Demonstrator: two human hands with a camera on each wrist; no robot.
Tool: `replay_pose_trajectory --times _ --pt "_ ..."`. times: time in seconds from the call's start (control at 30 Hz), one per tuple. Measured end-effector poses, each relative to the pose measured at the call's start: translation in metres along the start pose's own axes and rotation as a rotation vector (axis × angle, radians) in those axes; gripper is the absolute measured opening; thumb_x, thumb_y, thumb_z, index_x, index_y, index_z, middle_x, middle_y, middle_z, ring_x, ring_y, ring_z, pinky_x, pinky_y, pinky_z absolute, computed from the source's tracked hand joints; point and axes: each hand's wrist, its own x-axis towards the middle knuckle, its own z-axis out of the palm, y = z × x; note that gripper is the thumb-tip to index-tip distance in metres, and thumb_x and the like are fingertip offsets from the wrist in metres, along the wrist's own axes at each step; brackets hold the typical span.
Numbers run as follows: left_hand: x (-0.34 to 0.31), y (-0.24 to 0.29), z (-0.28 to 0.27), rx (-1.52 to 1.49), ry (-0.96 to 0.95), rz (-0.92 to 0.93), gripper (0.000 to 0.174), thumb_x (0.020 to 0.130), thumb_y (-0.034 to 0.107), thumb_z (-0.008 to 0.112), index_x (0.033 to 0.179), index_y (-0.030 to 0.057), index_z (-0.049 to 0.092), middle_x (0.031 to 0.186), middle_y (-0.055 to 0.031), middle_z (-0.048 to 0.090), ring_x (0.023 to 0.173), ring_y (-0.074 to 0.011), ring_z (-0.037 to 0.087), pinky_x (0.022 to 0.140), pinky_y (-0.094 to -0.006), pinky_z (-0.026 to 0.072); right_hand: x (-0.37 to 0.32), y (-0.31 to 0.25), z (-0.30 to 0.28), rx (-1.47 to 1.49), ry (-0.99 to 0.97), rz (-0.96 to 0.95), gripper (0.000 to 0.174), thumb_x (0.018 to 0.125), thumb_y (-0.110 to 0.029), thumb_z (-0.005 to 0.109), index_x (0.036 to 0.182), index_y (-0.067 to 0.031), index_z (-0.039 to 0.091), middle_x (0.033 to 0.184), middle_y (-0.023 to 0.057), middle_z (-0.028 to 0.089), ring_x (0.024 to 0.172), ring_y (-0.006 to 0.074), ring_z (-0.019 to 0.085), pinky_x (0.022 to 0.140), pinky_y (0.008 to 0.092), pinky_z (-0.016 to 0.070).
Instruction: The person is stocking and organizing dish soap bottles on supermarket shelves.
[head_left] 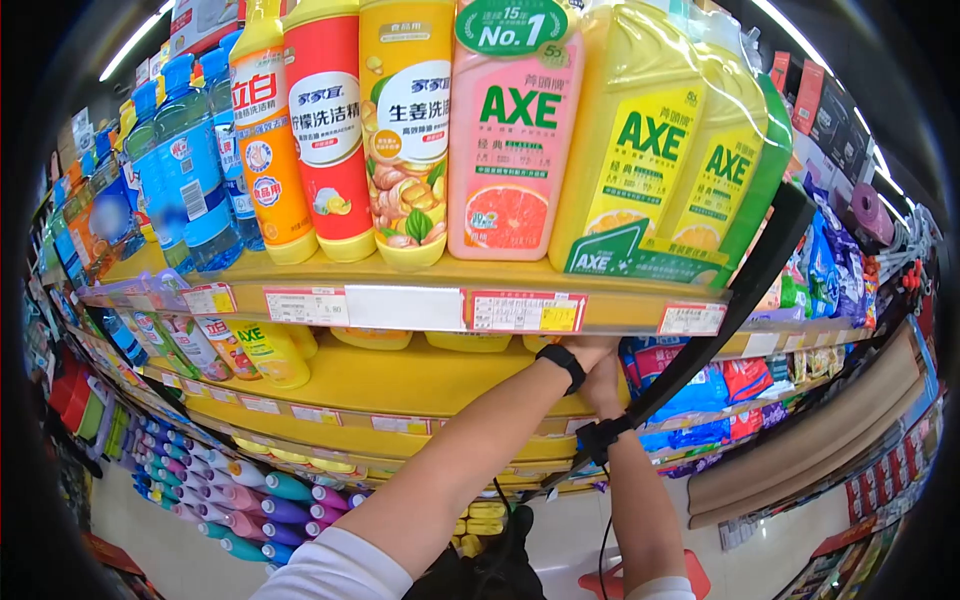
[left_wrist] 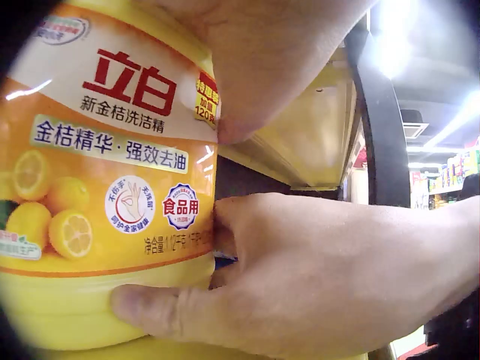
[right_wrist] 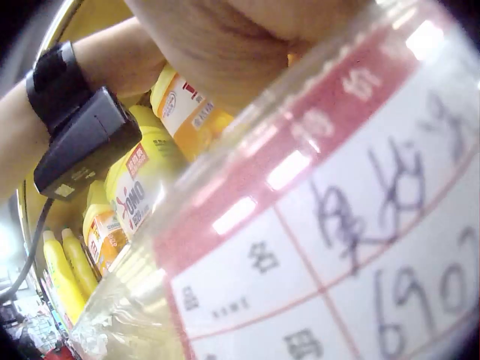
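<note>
Has the left forearm [head_left: 470,452] slanted up rightward and the right forearm [head_left: 642,510] nearly upright in the head view, far ends close together right of centre, with the left hand [left_wrist: 289,64] at the left wrist view's upper centre, grip too hidden to judge, and the right hand [left_wrist: 322,274] below, thumb [left_wrist: 146,306] stretched leftward.

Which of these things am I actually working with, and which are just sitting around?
Job in hand:
orange-labelled detergent bottle, gripped by your right hand
your left hand, at its upper side

Just around:
pink AXE bottle
yellow AXE bottles
red-labelled bottle
brown rolls
</note>
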Motion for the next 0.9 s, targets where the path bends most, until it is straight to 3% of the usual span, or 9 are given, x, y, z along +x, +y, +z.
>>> replay_pose_trajectory --times 0.13,0.37,0.47,0.53,0.57,0.63,0.7,0.8,0.9 --pt "-0.001 -0.013 0.008 -0.010 -0.032 0.018 0.035 0.088 0.025 0.062 0.118 0.0069 0.063 0.120 -0.0204 0.061 0.106 -0.0413 0.059 0.090 -0.0491 0.0479 0.014 0.016 -0.032 -0.161 -0.029 -0.064 0.072 0.092 -0.024 0.066 0.148 -0.0060 0.024 0.147 0.0154 0.040 0.130 0.0316 0.045 0.112 0.0394 0.0338" --pt "-0.016 -0.022 0.000 -0.010 -0.010 0.128 0.036 0.090 0.027 0.061 0.120 0.0078 0.062 0.121 -0.0208 0.061 0.106 -0.0419 0.059 0.090 -0.0480 0.0485 -0.010 -0.013 -0.010 -1.702 -0.113 -0.285 0.090 0.084 -0.023 0.072 0.151 0.0010 0.016 0.148 0.0284 0.034 0.138 0.0401 0.033 0.114 0.0416 0.0288" --pt "-0.062 0.016 -0.066 0.053 0.066 0.123 0.042 0.093 0.033 0.058 0.124 0.0053 0.059 0.126 -0.0195 0.059 0.115 -0.0397 0.056 0.099 -0.0507 0.0421 -0.030 -0.022 0.017 -1.678 -0.090 -0.237 0.086 0.087 -0.025 0.069 0.151 0.0014 0.017 0.151 0.0273 0.030 0.141 0.0395 0.030 0.117 0.0406 0.0247" --pt "-0.095 0.002 -0.087 0.222 0.033 0.108 0.048 0.094 0.037 0.058 0.127 0.0025 0.057 0.129 -0.0181 0.058 0.122 -0.0366 0.051 0.105 -0.0538 0.0344 -0.038 -0.023 0.034 -1.442 -0.020 -0.322 0.083 0.089 -0.026 0.067 0.151 0.0023 0.019 0.152 0.0269 0.029 0.142 0.0397 0.028 0.118 0.0402 0.0224" --pt "-0.110 -0.007 -0.098 0.311 0.019 0.105 0.051 0.094 0.039 0.058 0.128 0.0012 0.057 0.130 -0.0174 0.057 0.125 -0.0351 0.049 0.108 -0.0553 0.0306 -0.038 -0.021 0.021 -1.586 -0.035 -0.419 0.081 0.091 -0.025 0.065 0.151 0.0038 0.018 0.153 0.0275 0.027 0.143 0.0399 0.027 0.118 0.0402 0.0224" --pt "-0.148 -0.040 -0.113 0.364 -0.097 -0.046 0.055 0.094 0.042 0.058 0.126 -0.0026 0.057 0.131 -0.0161 0.056 0.131 -0.0308 0.043 0.110 -0.0581 0.0224 -0.037 -0.018 -0.005 -1.613 -0.045 -0.378 0.076 0.093 -0.010 0.059 0.152 0.0018 0.014 0.151 0.0237 0.032 0.138 0.0330 0.038 0.114 0.0387 0.0304" --pt "-0.176 -0.055 -0.145 0.344 -0.128 -0.239 0.052 0.094 0.041 0.060 0.122 -0.0020 0.058 0.128 -0.0179 0.057 0.126 -0.0316 0.048 0.108 -0.0557 0.0277 -0.051 -0.021 0.014 -1.663 0.007 -0.329 0.067 0.092 -0.005 0.055 0.150 0.0021 0.021 0.145 0.0249 0.039 0.133 0.0348 0.043 0.111 0.0398 0.0346" --pt "-0.216 -0.093 -0.173 0.523 0.185 -0.121 0.048 0.095 0.041 0.057 0.114 -0.0031 0.062 0.111 -0.0194 0.064 0.108 -0.0337 0.060 0.106 -0.0527 0.0332 -0.072 -0.028 0.054 -1.697 0.136 -0.287 0.054 0.089 0.003 0.048 0.141 0.0031 0.035 0.133 0.0256 0.050 0.124 0.0368 0.051 0.104 0.0410 0.0407" --pt "-0.255 -0.106 -0.193 0.475 0.083 -0.315 0.046 0.094 0.039 0.059 0.105 -0.0046 0.066 0.110 -0.0204 0.066 0.107 -0.0343 0.062 0.103 -0.0484 0.0386 -0.059 -0.028 0.044 -1.727 0.266 -0.286 0.044 0.085 0.008 0.041 0.128 0.0037 0.049 0.113 0.0236 0.063 0.108 0.0372 0.061 0.094 0.0415 0.0482"
